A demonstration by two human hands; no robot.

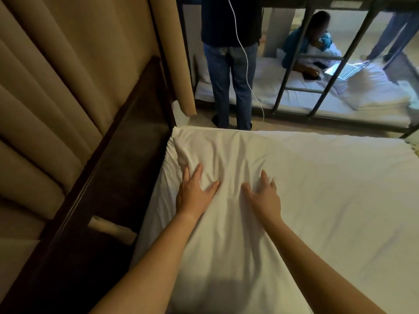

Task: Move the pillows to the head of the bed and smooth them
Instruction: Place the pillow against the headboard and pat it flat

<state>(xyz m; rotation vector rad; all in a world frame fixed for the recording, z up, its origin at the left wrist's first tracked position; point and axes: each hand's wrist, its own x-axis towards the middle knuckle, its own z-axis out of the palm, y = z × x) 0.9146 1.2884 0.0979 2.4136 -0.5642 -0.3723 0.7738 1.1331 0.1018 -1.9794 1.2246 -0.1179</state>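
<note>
A white pillow [226, 155] lies along the left side of the bed [340, 189], close to the dark wooden headboard [108, 177]. Its cover is creased around the middle. My left hand [195, 193] rests flat on the pillow near its left edge, fingers spread. My right hand [264, 196] lies flat on the pillow a little to the right, fingers apart as well. Neither hand grips the fabric. Only one pillow can be made out clearly; its near end runs out of view under my arms.
Beige padded wall panels [56, 87] rise behind the headboard. A person in jeans [229, 71] stands just past the bed's far edge with a white cable [247, 71] hanging beside them. Beyond is a metal bunk bed [292, 64] with a seated person and a laptop [347, 69].
</note>
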